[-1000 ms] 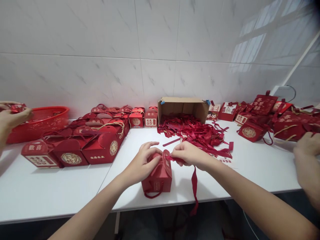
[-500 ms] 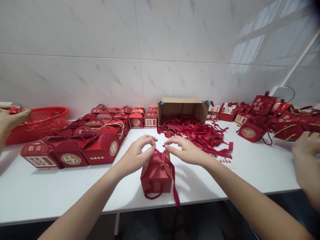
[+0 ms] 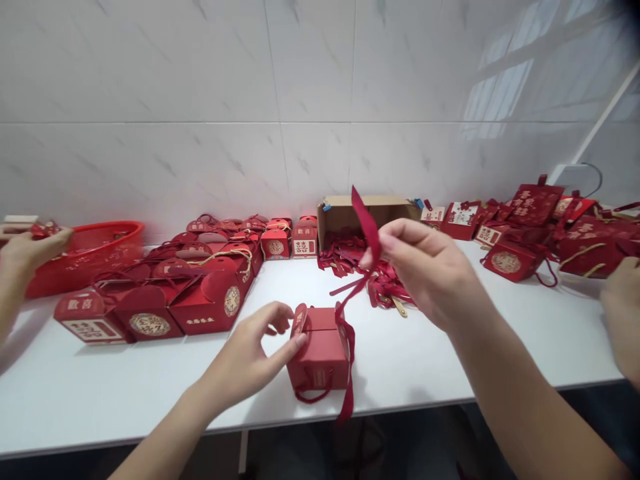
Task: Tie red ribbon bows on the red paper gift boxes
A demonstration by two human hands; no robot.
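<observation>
Likely ribbon-threading — your right hand [image 3: 425, 270] pinches the dark-red fabric ribbon [image 3: 369, 223] above the red cardboard box [image 3: 320, 357] near the white table [image 3: 425, 360] edge. Your loosely open left hand [image 3: 250, 350] touches the box — further pulling calls for steadying.

Pale wall tiles [image 3: 200, 67] with faint grey veining rise behind a white table [image 3: 125, 387], their thin seams running across and upward. At the upper right, a bright, window-like reflection [image 3: 497, 97] shines on the glossy surface. Nearby, a white strip [image 3: 607, 123] slants down towards a small white box [image 3: 565, 173] with a looping cable [image 3: 597, 175]. Below the tabletop it is dark, with a pale table leg [image 3: 243, 453] showing.
</observation>
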